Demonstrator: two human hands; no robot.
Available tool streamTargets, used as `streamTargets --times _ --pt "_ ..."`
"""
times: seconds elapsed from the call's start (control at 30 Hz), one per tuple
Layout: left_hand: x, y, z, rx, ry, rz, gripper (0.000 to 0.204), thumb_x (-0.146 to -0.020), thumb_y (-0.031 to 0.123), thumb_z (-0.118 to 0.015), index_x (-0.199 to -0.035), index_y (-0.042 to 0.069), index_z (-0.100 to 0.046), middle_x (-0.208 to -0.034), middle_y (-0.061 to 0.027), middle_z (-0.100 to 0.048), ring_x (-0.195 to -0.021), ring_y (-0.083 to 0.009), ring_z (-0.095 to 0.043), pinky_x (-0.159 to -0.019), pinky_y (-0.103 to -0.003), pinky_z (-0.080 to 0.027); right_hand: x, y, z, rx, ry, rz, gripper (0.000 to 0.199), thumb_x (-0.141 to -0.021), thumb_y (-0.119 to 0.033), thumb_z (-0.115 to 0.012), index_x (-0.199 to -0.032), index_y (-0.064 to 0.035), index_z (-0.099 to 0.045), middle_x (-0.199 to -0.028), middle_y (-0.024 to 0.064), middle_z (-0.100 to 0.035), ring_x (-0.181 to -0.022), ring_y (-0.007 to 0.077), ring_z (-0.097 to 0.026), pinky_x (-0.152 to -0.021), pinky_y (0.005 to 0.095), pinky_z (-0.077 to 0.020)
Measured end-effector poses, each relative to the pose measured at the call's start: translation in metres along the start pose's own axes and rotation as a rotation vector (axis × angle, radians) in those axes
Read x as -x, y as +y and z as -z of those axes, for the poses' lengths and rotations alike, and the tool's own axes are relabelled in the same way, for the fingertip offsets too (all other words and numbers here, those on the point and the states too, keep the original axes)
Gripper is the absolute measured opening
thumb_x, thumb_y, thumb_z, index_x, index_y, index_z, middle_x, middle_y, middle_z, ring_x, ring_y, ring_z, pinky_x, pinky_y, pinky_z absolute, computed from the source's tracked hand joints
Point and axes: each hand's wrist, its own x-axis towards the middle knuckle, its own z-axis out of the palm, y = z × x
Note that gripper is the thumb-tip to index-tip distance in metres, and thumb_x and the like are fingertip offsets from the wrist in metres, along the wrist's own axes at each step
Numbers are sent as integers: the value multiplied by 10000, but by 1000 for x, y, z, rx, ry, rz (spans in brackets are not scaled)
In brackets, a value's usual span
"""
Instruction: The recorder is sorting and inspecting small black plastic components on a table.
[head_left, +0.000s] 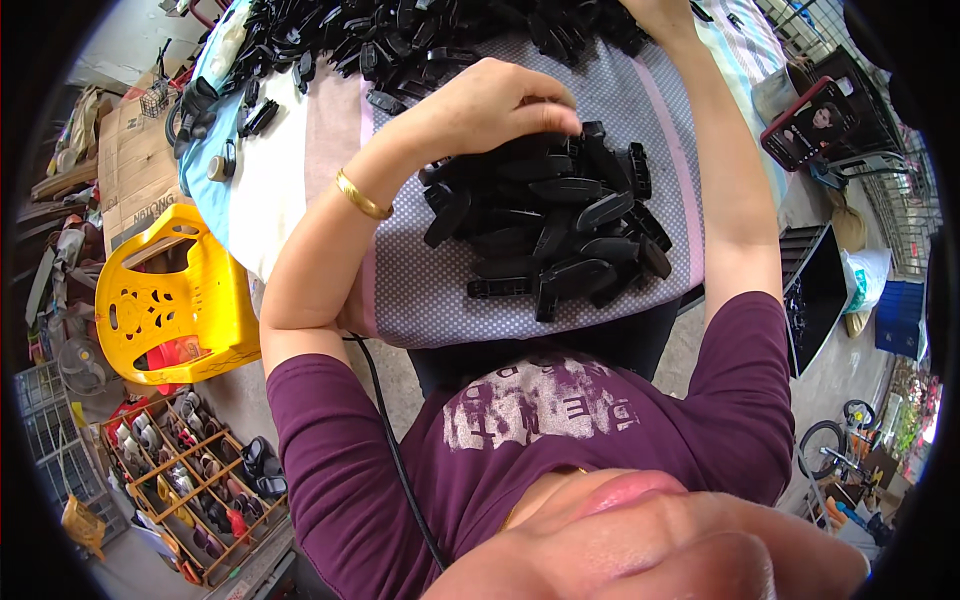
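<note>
Black plastic clips (560,235): left hand (490,105) cupped over pile, fingers curled on top pieces; rake gently, avoid spilling off cloth edge. Right hand (655,12) mostly out of frame, finger state can't tell.

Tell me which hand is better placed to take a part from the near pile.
Left, probably. The left hand lies on the near pile of black parts, fingers curled over it. The right hand is stretched to the far heap, mostly out of frame.
</note>
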Motion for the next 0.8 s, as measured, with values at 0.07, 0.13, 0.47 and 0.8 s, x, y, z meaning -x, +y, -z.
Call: streamTargets --times 0.07,0.13,0.47,0.8 --pt "-18 -14 -5 16 45 -73 352 -924 372 -734 -1115 78 -764 -942 -129 -761 -877 -282 -725 -799 -359 -570 -1 4 -1 -68 54 28 235 -793 -200 -799 -915 -36 -682 -882 136 -673 -827 306 -695 -709 408 -547" --pt "-40 -27 -9 -231 185 -167 235 -935 253 -724 -1111 108 -779 -988 -96 -755 -899 -295 -709 -845 -378 -568 -3 3 -1 -203 33 0 222 -812 -174 -793 -903 -19 -663 -853 130 -676 -742 270 -688 -659 373 -540" --pt "-66 -52 -21 -561 188 -254 157 -868 127 -676 -1002 47 -674 -972 -141 -632 -968 -351 -614 -867 -448 -505 -8 -40 -6 -859 -71 -670 231 -992 -245 -708 -1118 -52 -716 -847 39 -714 -704 112 -676 -645 280 -595" --pt "-2 -95 24 715 518 309 468 -916 -2 -720 -1352 -43 -556 -1075 -110 -700 -914 -150 -683 -780 -264 -565 24 -130 -25 -1332 -580 -515 254 -1003 -179 -685 -1180 2 -713 -961 76 -757 -780 148 -732 -703 280 -604"
